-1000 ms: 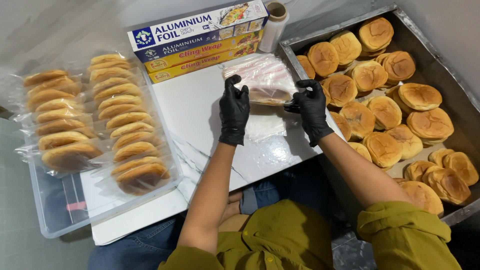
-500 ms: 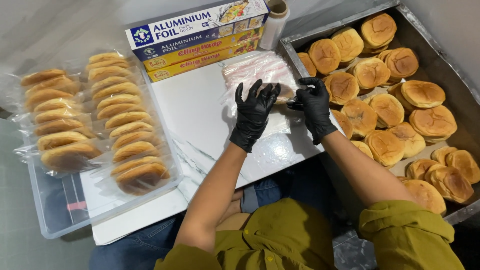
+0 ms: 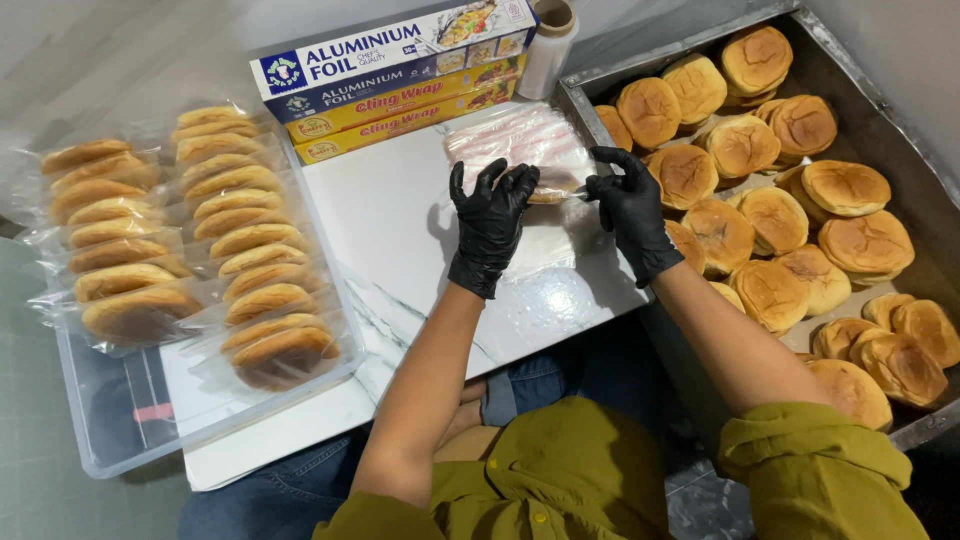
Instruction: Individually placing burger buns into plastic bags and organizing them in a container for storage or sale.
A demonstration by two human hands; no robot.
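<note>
Since the earlier frame both hands are sitting lower on the bun, the left one having gone from a pinch at the edge to a spread palm.

Glossy white marble-patterned counter (image 3: 420,240) is carrying the work, its surface reflecting light near the front edge. To the right, a deep metal tray (image 3: 880,110) with dull grey walls is holding rows of round golden-brown buns (image 3: 770,215), smooth and domed on top. To the left, a clear plastic tub (image 3: 100,440) is holding two rows of wrapped buns (image 3: 240,250), standing on edge and shining under film. Along the far edge of the counter, three long cardboard boxes (image 3: 390,80) are lying stacked, one blue and white, two yellow, with a roll (image 3: 550,40) of clear film standing upright beside them.

At the middle, a sheet of crinkled, translucent wrap (image 3: 520,135) is lying over and around a bun (image 3: 555,186) at the counter's far right corner, just beside the tray wall.

The left hand (image 3: 490,215), in a matte black glove, is pressing flat with fingers fanned wide, its tips touching the wrap at the bun's near side. The right hand (image 3: 625,205), gloved alike, is closing a narrow grip of thumb and fingers on the wrap at the bun's right edge.
</note>
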